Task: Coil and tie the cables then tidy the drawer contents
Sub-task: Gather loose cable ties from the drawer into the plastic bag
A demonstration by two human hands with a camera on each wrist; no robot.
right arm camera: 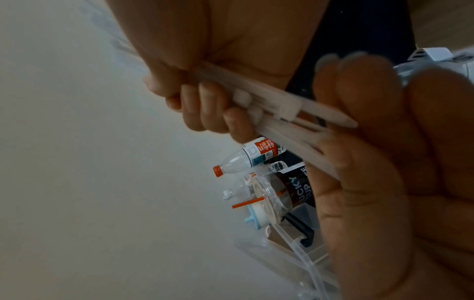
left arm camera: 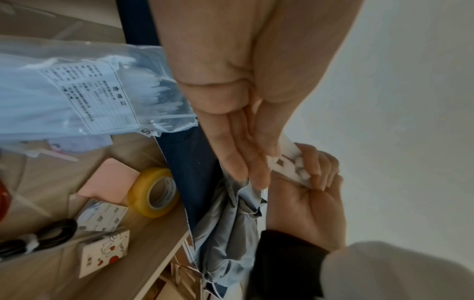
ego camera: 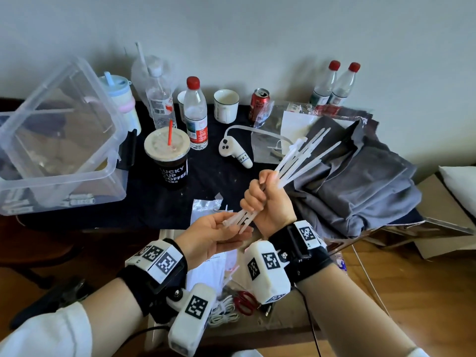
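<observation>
My right hand (ego camera: 260, 199) grips a bundle of white zip ties (ego camera: 304, 161) in a fist above the table's front edge; their tips fan out up and to the right. My left hand (ego camera: 216, 233) lies palm up just below, fingers straight, with the ties' head ends resting on it. The left wrist view shows those flat fingers (left arm camera: 243, 142) meeting the ties (left arm camera: 290, 164) in the right fist (left arm camera: 315, 182). Below lie a bag of zip ties (left arm camera: 77, 97) and a tied black cable coil (left arm camera: 38, 237) in the wooden drawer (left arm camera: 143, 253). A white cable (ego camera: 221, 313) lies under my wrists.
A clear plastic box (ego camera: 59, 140), a coffee cup (ego camera: 170, 158), several bottles, a white controller (ego camera: 234, 150) and grey cloth (ego camera: 360, 181) crowd the dark table. The drawer also holds a tape roll (left arm camera: 153, 192), pink notes (left arm camera: 110, 178) and red scissors (ego camera: 244, 302).
</observation>
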